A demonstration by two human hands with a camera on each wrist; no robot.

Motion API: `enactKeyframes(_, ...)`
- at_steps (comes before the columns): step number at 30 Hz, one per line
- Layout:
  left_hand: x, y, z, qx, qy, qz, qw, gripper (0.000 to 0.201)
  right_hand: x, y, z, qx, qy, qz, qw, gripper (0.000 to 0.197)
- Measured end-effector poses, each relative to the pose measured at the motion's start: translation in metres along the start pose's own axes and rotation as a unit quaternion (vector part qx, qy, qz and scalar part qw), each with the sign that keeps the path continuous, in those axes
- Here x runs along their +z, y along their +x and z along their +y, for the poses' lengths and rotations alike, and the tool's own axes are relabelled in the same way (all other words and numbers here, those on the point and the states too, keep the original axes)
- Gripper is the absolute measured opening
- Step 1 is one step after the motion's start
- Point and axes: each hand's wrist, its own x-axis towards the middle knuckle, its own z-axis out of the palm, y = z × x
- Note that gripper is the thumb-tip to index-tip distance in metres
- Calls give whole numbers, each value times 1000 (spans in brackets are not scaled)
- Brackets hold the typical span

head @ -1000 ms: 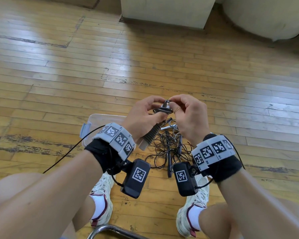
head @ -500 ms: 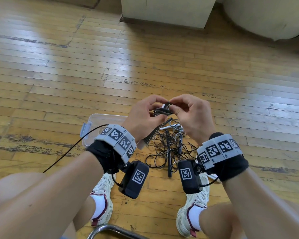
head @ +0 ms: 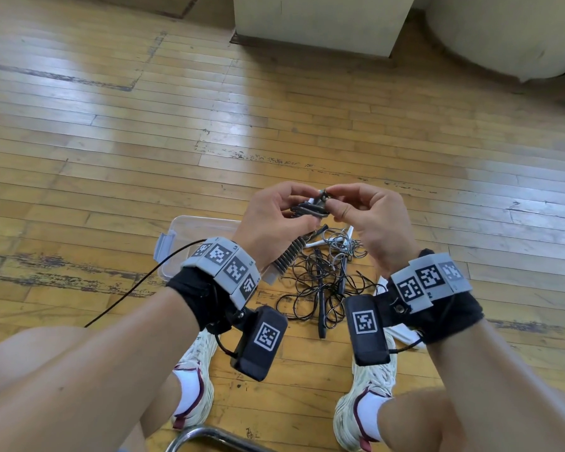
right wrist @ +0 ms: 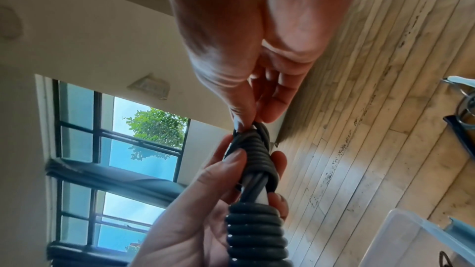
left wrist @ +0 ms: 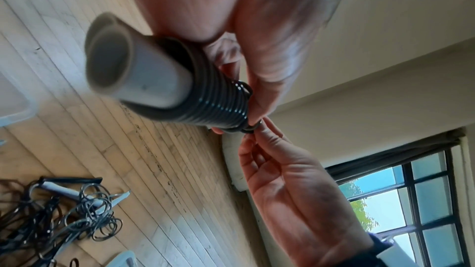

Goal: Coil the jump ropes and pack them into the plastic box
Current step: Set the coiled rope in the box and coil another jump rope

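A jump rope with white handles has its black cord wound in tight turns round the handles. My left hand grips this bundle above the floor. My right hand pinches the cord's end at the top of the bundle, thumb and forefinger together. A clear plastic box lies on the floor behind my left wrist, partly hidden. A tangle of more jump ropes lies on the floor below my hands.
Worn wooden floor all round. A pale cabinet base and a rounded pale object stand at the far side. My two shoes flank the tangle, and a metal chair tube sits at the near edge.
Both hands have stayed together on the bundle. My right fingers have shifted slightly at the cord's end on top; the wrists have dropped a little.
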Motion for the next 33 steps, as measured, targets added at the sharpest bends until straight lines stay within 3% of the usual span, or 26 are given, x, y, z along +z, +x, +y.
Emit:
enactKeyframes(5, -1, 2, 0, -14, -9, 8, 1000, 34, 2, -1, 2, 23, 50, 37, 998, 23)
enactKeyframes(9, -2, 2, 2, -21, -16, -3, 1000, 33, 1, -3, 2, 49, 101, 37, 993, 16)
enactKeyframes(17, 1, -4, 0, -9, 15, 7, 1000, 28, 4, -9, 11, -12, 31, 36, 999, 13)
enactKeyframes(22, -1, -5, 6, -17, 24, 25, 999, 20, 3, -8, 11, -7, 45, 0, 999, 16)
enactKeyframes(26, -6, -3, 11, -58, -43, 31, 997, 16, 2, -7, 9, 1, 68, -24, 997, 16)
enactKeyframes(28, -5, -2, 8, -40, -2, 41, 998, 8, 4, -8, 9, -2, 74, -29, 997, 17)
enactKeyframes(33, -6, 2, 4, -14, 34, 46, 998, 24, 8, -7, 9, -10, 85, -19, 996, 15)
